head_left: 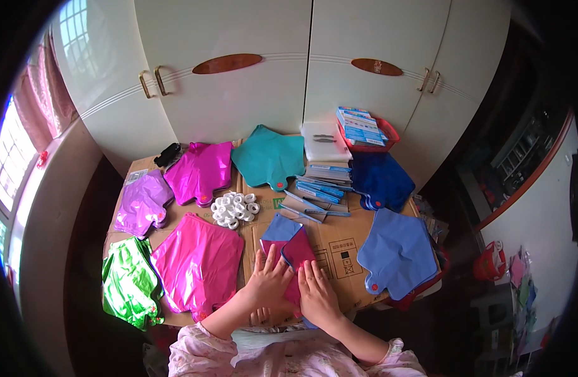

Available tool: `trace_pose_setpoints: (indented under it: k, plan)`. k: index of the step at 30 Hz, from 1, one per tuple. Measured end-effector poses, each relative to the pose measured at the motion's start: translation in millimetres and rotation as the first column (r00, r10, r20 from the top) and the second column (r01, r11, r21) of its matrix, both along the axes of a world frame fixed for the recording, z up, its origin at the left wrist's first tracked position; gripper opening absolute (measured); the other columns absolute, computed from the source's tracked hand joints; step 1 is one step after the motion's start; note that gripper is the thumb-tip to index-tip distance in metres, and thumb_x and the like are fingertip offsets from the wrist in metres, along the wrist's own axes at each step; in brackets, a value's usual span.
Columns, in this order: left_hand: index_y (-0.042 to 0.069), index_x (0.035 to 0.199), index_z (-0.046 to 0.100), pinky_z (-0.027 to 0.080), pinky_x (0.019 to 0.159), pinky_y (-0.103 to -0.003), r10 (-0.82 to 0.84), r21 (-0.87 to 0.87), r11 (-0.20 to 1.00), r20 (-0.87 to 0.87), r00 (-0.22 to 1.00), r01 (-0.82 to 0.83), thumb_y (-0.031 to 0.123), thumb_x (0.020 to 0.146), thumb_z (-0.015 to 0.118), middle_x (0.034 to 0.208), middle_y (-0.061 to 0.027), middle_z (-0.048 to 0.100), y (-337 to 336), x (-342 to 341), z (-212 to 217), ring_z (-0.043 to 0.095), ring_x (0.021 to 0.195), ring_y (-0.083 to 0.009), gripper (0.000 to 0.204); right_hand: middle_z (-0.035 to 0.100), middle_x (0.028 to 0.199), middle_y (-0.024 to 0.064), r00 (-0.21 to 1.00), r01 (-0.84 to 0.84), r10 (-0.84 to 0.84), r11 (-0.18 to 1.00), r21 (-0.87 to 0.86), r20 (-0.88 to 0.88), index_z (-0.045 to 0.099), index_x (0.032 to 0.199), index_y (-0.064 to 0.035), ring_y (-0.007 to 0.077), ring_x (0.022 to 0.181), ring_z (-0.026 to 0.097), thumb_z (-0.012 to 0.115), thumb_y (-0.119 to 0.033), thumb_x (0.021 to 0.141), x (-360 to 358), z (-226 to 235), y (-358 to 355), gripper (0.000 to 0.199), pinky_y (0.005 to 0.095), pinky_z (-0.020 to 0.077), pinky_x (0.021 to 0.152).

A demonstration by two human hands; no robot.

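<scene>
Pressing flat with spread fingers, the left hand (268,281) and right hand (315,294) lie open on a small stack of folded foil balloons (291,246), dark pink over blue, gripping nothing. By my judgement the flattening is partway: this stack is nearly smooth, while piles of magenta balloons (198,261), green (130,284), purple (142,202), teal (270,158) and blue (397,252) wait around. White ribbon rolls (234,209) sit mid-table. Flattened cardboard (339,242) covers the table; white wardrobe doors (238,75) stand behind.
</scene>
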State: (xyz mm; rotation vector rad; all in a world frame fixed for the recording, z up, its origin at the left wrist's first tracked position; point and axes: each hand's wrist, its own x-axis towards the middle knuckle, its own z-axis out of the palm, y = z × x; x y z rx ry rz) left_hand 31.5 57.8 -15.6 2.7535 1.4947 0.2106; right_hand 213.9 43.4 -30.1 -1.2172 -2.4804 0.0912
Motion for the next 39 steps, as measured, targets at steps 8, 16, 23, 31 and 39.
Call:
trace_pose_setpoints:
  k: [8,16,23,31,39]
  plan:
    - [-0.001,0.075,0.063,0.049,0.073,-0.039,0.435,-0.396,0.891,0.611,0.661,-0.22,0.024,0.072,0.067,0.08,-0.0185,0.062,42.9,-6.6,13.8,0.061,0.08,-0.0341,0.025,0.044,0.133,0.028,1.0,-0.001,0.0,1.0,0.03,0.026,0.045,0.127,0.0092,0.04,0.13,0.037,0.049,-0.011,0.082,-3.0,2.0,-0.8,0.049,0.047,0.0283,0.109]
    - [0.001,0.075,0.065,0.05,0.067,-0.036,0.506,-0.404,0.856,0.533,0.678,-0.321,0.022,0.072,0.068,0.075,-0.0156,0.063,60.4,-8.1,0.8,0.063,0.07,-0.0285,0.022,0.048,0.13,0.025,0.999,-0.032,0.03,0.997,0.068,0.026,0.05,0.121,0.0085,0.0365,0.127,0.041,0.047,-0.012,0.084,-2.6,5.6,0.1,0.043,0.0442,0.0282,0.11]
    - [0.001,0.069,0.064,0.051,0.07,-0.04,0.45,-0.398,0.881,0.543,0.709,-0.255,0.021,0.064,0.067,0.078,-0.0179,0.06,66.4,-21.4,-7.0,0.062,0.074,-0.0331,0.022,0.049,0.13,0.0231,0.997,-0.08,0.077,0.993,0.09,0.032,0.051,0.122,0.008,0.034,0.129,0.04,0.047,-0.013,0.085,-0.6,5.7,-2.0,0.042,0.0434,0.0277,0.111]
    - [0.001,0.062,0.061,0.051,0.07,-0.039,0.448,-0.437,0.868,0.485,0.751,-0.235,0.019,0.06,0.07,0.075,-0.0176,0.06,66.9,-23.2,2.6,0.062,0.075,-0.0319,0.02,0.049,0.13,0.022,0.993,-0.106,0.102,0.992,0.074,0.062,0.053,0.12,0.0072,0.0336,0.13,0.039,0.044,-0.013,0.087,1.6,8.1,-4.8,0.039,0.0428,0.0274,0.111]
    - [0.001,0.061,0.059,0.051,0.069,-0.039,0.396,-0.39,0.895,0.473,0.787,-0.216,0.018,0.059,0.071,0.069,-0.0161,0.06,68.3,-25.4,1.3,0.061,0.077,-0.0301,0.021,0.05,0.128,0.0229,0.99,-0.134,0.13,0.988,0.075,0.054,0.053,0.119,0.0076,0.0332,0.128,0.042,0.044,-0.013,0.087,1.3,5.3,-2.8,0.039,0.0428,0.0281,0.11]
